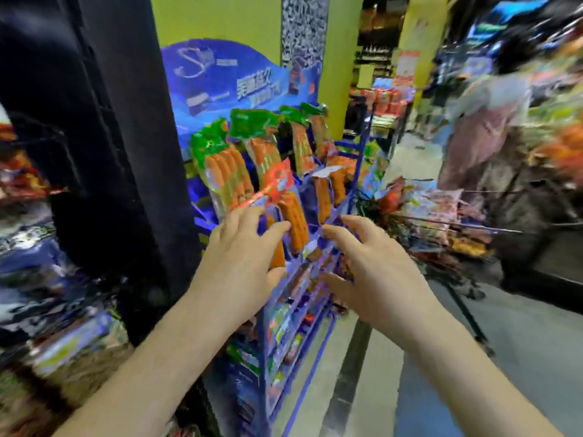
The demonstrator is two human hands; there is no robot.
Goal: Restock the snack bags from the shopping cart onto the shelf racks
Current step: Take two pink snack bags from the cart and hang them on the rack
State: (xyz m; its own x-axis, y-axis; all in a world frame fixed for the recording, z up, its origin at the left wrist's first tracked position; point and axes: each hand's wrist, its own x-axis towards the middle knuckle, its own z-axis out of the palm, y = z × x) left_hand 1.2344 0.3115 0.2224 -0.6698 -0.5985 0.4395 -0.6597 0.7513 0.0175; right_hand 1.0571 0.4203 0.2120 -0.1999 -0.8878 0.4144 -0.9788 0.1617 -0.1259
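Left hand (243,257): thumb and curled fingers gripped a snack pack (291,216) at the blue rack (261,335).
Right hand (375,269): fingers spread, empty, beside the rack.
Cart (492,229): more bags (432,203) lay inside.
Tip: the pack likely needed seating squarely before release.

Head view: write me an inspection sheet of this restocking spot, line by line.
Surface: blue wire rack, several tiers, stocked top to bottom.
Job's things: green-topped sausage packs hang along the top row; red-topped pack is at the row below; shopping cart to the right of the rack holds mixed bags.
Clutter: blurred bags on shelves at far left.
Hands: left hand grips the red-topped pack; right hand has its fingers spread at the rack's edge and holds nothing.
Cables: nothing seen.
Surroundings: black column left of the rack; yellow-green pillar behind; a blurred person in the aisle.
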